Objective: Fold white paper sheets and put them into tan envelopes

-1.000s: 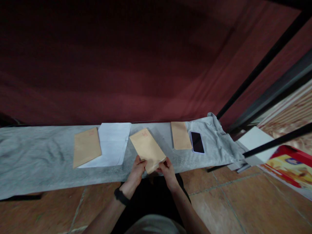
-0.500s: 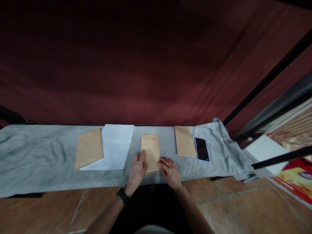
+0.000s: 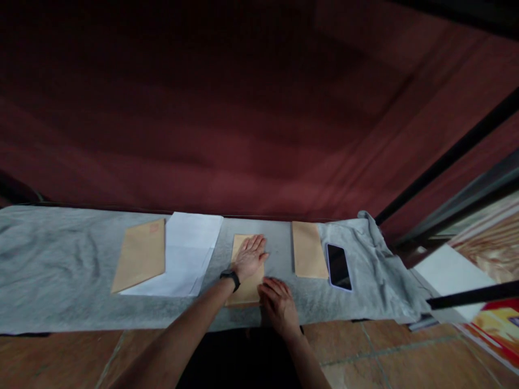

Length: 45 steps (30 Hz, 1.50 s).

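Note:
A brown envelope (image 3: 247, 289) lies upright in front of me on the grey cloth. My left hand (image 3: 249, 258), with a dark watch on its wrist, rests flat across the envelope's upper part, fingers stretched out. At the envelope's lower right edge is my right hand (image 3: 279, 303), its fingers lightly bent and spread, nothing visible in them. Another brown envelope (image 3: 141, 254) lies tilted at the left, partly over white paper sheets (image 3: 190, 251). To the right lies more brown envelope paper (image 3: 308, 251), beside a phone (image 3: 339, 266) with a dark screen.
The grey cloth (image 3: 52, 259) covers a long, narrow surface, wrinkled at both ends. Behind it hangs a dark red backdrop (image 3: 243, 162). Black bars (image 3: 474, 295) cross the right side, near a white board (image 3: 450, 275) and a red and yellow package (image 3: 500, 329).
My left hand has moved up and right onto the envelope and now lies flat. My right hand stays near the lower right edge. The view has shifted slightly.

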### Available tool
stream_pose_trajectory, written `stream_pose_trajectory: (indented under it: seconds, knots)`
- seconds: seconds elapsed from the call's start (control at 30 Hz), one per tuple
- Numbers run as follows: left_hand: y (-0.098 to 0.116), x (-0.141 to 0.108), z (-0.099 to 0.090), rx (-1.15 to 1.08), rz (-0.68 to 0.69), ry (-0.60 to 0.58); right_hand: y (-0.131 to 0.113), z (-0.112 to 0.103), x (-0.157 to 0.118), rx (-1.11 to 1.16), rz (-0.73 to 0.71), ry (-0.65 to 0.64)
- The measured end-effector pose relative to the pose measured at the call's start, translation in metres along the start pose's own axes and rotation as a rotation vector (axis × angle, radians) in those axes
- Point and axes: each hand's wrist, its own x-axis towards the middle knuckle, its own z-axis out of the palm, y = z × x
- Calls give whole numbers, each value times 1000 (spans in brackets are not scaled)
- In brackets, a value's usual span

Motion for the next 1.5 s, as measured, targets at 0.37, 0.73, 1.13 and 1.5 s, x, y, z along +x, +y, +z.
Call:
stream_pose_trajectory:
  seconds: [0.37,0.73,1.13,1.5]
  knots:
    - [-2,-34,-3,-13,78,-49,0,-1,1,15,-11,24]
    - [13,-122,-31,-190,118,-178,4,4,-1,18,6,33]
    - [20,-167,-38,-320,14,-76,6,0,-3,24,-17,6]
    - [22,-169,-39,-348,-30,-43,-4,-7,16,-145,-195,-187]
